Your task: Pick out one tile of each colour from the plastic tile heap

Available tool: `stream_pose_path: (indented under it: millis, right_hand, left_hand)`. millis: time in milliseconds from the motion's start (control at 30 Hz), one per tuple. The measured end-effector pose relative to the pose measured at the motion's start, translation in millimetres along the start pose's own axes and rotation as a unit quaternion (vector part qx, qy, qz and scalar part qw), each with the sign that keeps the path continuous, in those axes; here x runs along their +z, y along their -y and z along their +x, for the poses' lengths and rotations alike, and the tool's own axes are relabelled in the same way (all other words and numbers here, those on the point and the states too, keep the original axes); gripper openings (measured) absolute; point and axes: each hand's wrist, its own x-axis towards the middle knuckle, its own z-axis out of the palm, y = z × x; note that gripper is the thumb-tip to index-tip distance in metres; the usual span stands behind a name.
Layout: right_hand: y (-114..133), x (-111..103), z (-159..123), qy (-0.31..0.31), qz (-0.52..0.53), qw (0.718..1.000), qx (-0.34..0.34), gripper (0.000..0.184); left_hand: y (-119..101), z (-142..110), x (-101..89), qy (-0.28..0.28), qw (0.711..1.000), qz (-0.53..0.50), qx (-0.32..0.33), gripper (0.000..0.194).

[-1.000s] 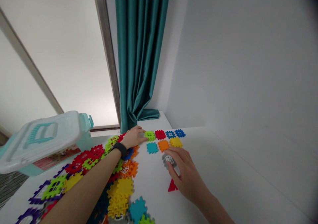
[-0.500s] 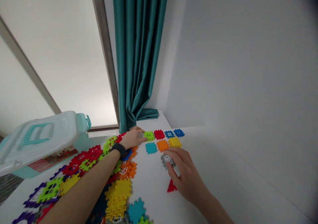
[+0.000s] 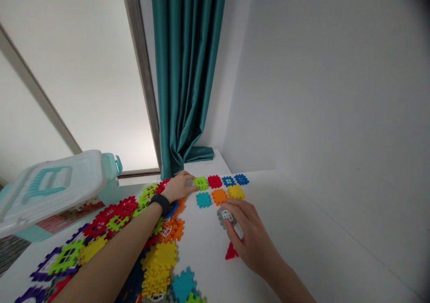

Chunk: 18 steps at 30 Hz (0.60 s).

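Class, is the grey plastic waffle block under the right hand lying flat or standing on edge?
Lying flat: the grey plastic waffle block shows its face upward on the white table, with the right hand over it.

Plastic waffle blocks [image 3: 219, 196] lie on the table [image 3: 204, 258] — a lidded storage box [image 3: 50, 191] to their left, a curtain [image 3: 184, 70] behind.

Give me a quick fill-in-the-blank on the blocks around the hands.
The fingers of the right hand rest on a ____ waffle block.
The black watch strap is on the ____ wrist.
Next to the lime-green block in the far row lies a ____ block.
The red piece by the right hand has a ____ shape.
Missing words: grey; left; red; triangular.
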Motion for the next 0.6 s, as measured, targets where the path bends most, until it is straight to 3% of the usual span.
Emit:
stream_pose_path:
  millis: [600]
  right_hand:
    - [-0.4, -0.2, -0.2, 0.002, -0.001, 1.0, 0.0, 0.035]
  left_hand:
    - [-5.1, -3.5, -3.4, 0.005, 1.0, -0.004, -0.012, 0.042]
